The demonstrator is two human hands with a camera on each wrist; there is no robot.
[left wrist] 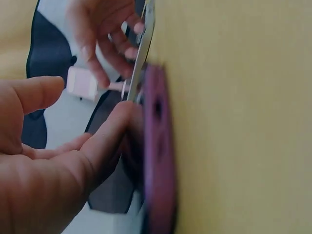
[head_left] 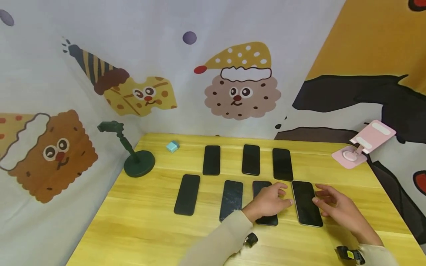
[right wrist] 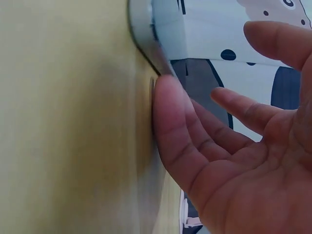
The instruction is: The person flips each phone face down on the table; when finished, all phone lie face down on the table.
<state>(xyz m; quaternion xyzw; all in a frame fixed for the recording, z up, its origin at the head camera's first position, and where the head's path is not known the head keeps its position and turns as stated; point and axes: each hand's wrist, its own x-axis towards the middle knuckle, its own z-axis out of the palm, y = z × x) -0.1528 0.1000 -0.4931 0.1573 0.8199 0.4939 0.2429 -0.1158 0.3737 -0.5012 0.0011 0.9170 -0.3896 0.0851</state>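
Observation:
A black-screened phone with a pale edge lies on the wooden table between my two hands. My left hand reaches in from its left, thumb and fingers spread and relaxed, partly covering a purple-edged phone. On the other side is my right hand, fingers loosely bent, thumb tip right at the phone's right edge. The left wrist view shows the purple edge close up, with a left fingertip near the pale edge beyond. In the right wrist view, a fingertip comes right to a phone's pale rim.
Several more dark phones lie in two rows, among them one with a speckled screen. A green stand and small light-blue block are at the back left. A pink phone stand is at the back right, before a printed cloth.

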